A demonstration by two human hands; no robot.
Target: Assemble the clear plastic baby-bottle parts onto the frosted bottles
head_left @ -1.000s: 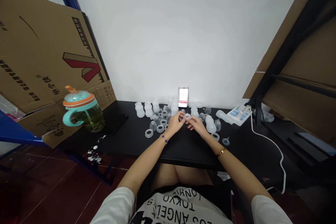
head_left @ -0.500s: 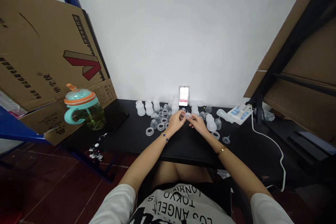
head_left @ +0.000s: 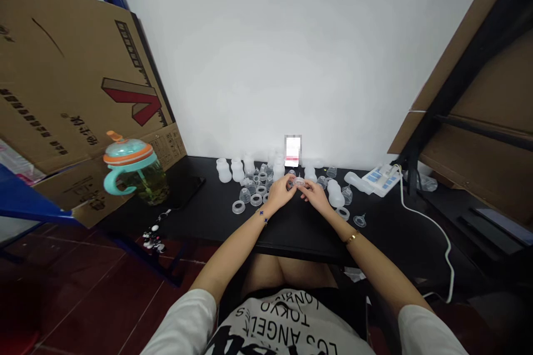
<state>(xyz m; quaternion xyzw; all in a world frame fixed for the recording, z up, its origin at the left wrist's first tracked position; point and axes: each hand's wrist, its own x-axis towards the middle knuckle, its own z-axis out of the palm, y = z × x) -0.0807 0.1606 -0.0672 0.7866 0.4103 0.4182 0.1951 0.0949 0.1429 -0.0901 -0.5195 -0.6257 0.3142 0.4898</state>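
Where the black table [head_left: 216,216] meets the white wall, the left hand [head_left: 280,192] and right hand [head_left: 313,195] pinch one small clear plastic ring [head_left: 298,182] between their fingertips, just above the tabletop. Loose rings [head_left: 238,207], translucent bottles [head_left: 223,170] and a silicone nipple [head_left: 359,220] lie close around. Risk: the slick ring slipping from the pinch and rolling among identical parts, or a wrist nudging a bottle over.

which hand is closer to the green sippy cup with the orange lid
Left. The left hand is at mid-table, on the sippy cup side; the right hand lies just beyond it, farther away.
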